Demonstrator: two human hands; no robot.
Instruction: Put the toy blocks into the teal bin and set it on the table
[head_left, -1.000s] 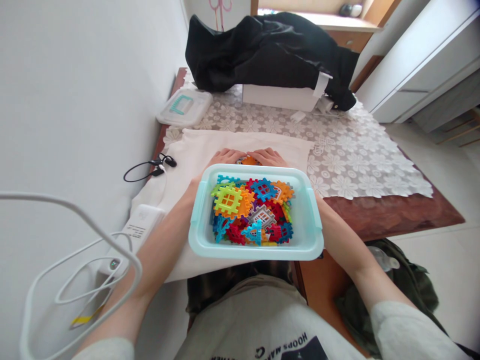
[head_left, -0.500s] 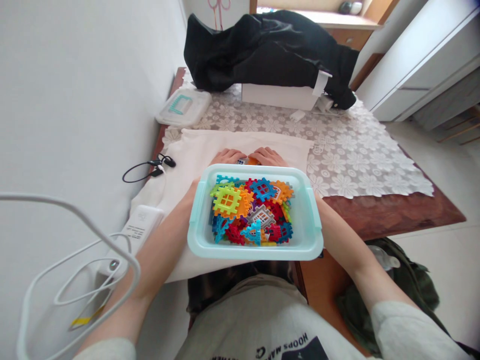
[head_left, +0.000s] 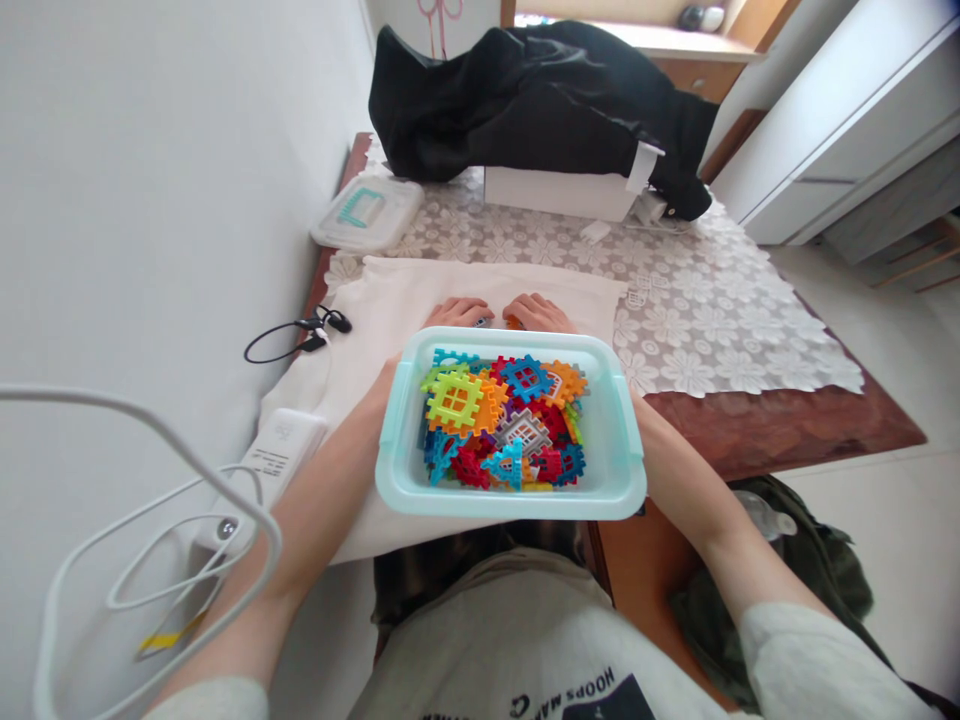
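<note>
Drawn slightly wider, your left hand [head_left: 463, 313] and right hand [head_left: 537, 313] lie apart on the white cloth [head_left: 390, 300], flanking an orange block [head_left: 513, 322] half-hidden behind the tray [head_left: 397, 470] rim, right hand marginally nearer.

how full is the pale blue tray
Mostly full: colourful plastic waffle blocks pile across most of the pale blue tray, leaving a bare strip of its floor on the right.

At twelve o'clock, the left hand [head_left: 460, 314] and right hand [head_left: 538, 314] hide most of one small orange plastic piece [head_left: 513, 322]; its shape cannot be told.
</note>
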